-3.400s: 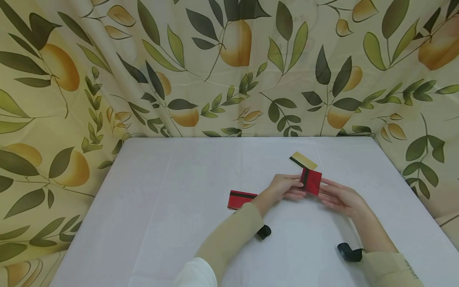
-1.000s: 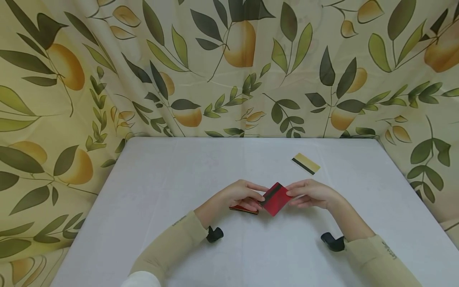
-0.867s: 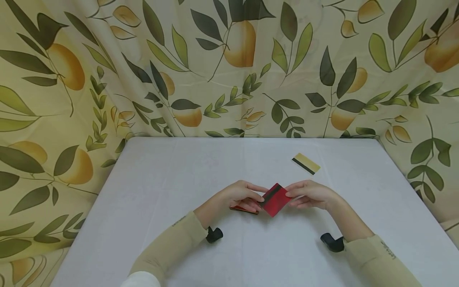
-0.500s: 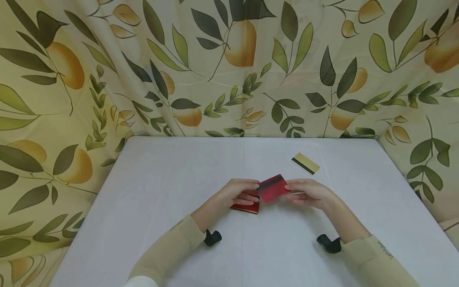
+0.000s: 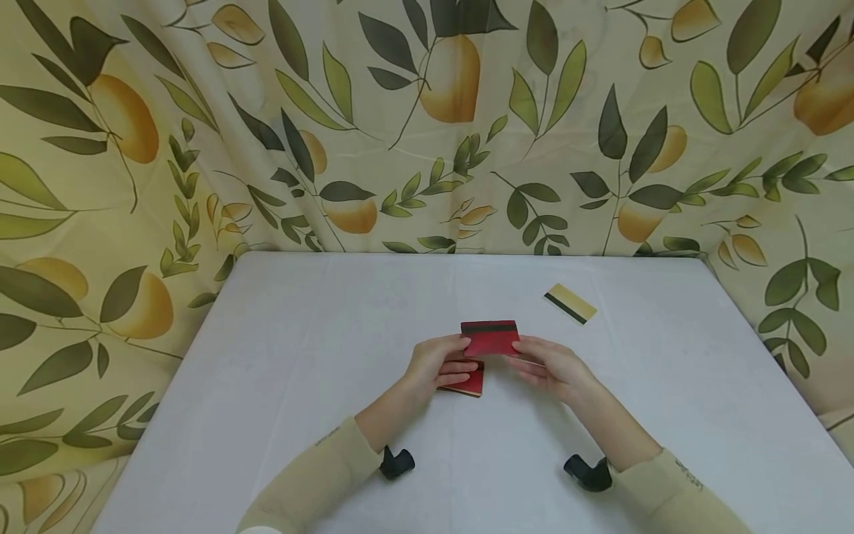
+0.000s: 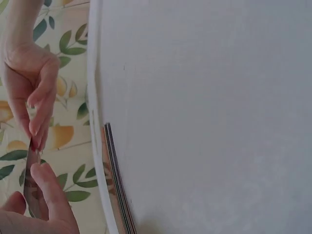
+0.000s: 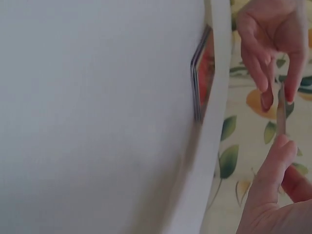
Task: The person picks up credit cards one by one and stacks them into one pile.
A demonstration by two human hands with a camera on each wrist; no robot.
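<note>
A red card with a dark stripe along its top edge point(image 5: 490, 341) is held level between both hands, raised over the white table. My left hand point(image 5: 430, 363) pinches its left end, thumb on the near face. At the other end my right hand point(image 5: 554, 367) pinches the lower right corner. Both wrist views show this card point(image 6: 33, 185) point(image 7: 281, 112) nearly edge-on between the fingertips. Just below the left fingers lies a small stack of cards point(image 5: 472, 384), red on top, partly hidden by them. Its layered edges show in the left wrist view as a stack point(image 6: 117, 180).
A yellow card with a dark stripe point(image 5: 570, 303) lies alone on the white table point(image 5: 320, 319), toward the back right. Behind the table hangs a leaf-and-fruit patterned curtain point(image 5: 400, 170). Black wrist cameras point(image 5: 588, 472) sit by both sleeves.
Both hands have carried the red card left from near the yellow card to above the stack. It has turned from tilted to level, and the right hand has come closer to the left.
</note>
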